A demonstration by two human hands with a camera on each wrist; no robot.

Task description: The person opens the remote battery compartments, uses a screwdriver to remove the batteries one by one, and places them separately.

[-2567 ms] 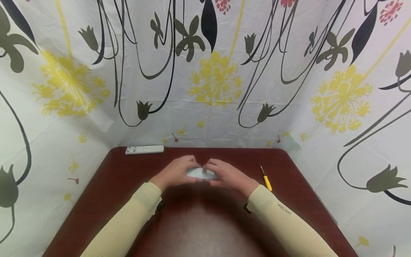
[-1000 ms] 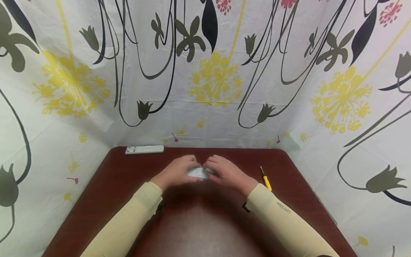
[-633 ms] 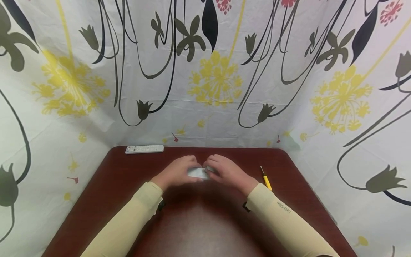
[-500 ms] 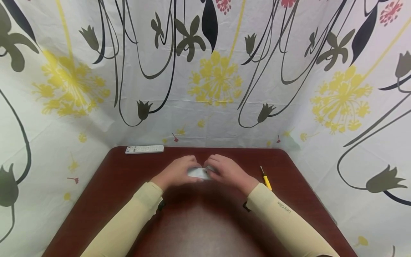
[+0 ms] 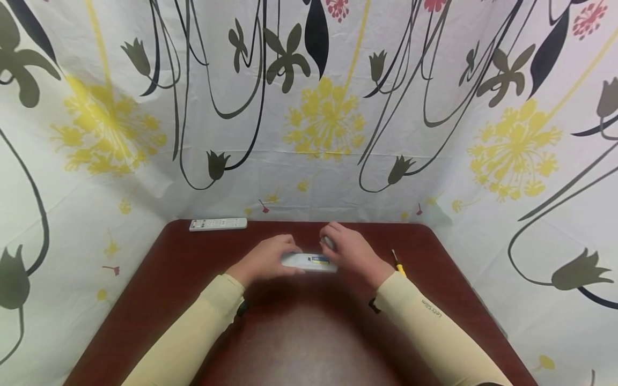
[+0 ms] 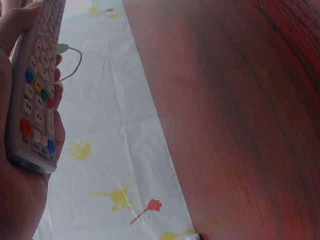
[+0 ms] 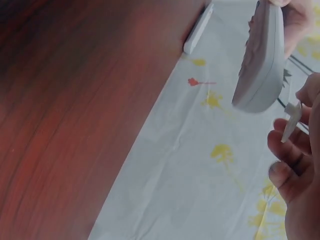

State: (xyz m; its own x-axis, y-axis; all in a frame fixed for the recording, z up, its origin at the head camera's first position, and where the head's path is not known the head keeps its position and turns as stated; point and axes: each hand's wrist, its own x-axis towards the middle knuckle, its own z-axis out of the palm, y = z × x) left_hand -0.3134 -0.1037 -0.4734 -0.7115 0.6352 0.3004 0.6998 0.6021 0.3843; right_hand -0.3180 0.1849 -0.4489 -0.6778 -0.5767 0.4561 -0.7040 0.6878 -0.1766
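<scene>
My left hand (image 5: 267,261) grips a white remote control (image 5: 295,261) by one end over the table. Its back faces up in the head view, with the battery compartment uncovered and batteries (image 5: 320,260) showing inside. In the left wrist view the coloured and white buttons of the remote (image 6: 40,100) face the camera, thumb on one edge, fingers behind. My right hand (image 5: 354,254) is just right of the remote's free end, pinching a small white battery cover (image 7: 292,120) between thumb and fingers. The cover is apart from the remote.
A second white remote control (image 5: 218,224) lies at the back left of the dark red table (image 5: 299,332). To the right lies a screwdriver (image 5: 398,266) with a yellow handle, partly hidden by the right forearm. Patterned cloth (image 5: 309,182) hangs round the back and sides.
My right hand has moved right and up off the remote, taking the battery cover with it. The batteries now show in the compartment. The left hand has stayed in place.
</scene>
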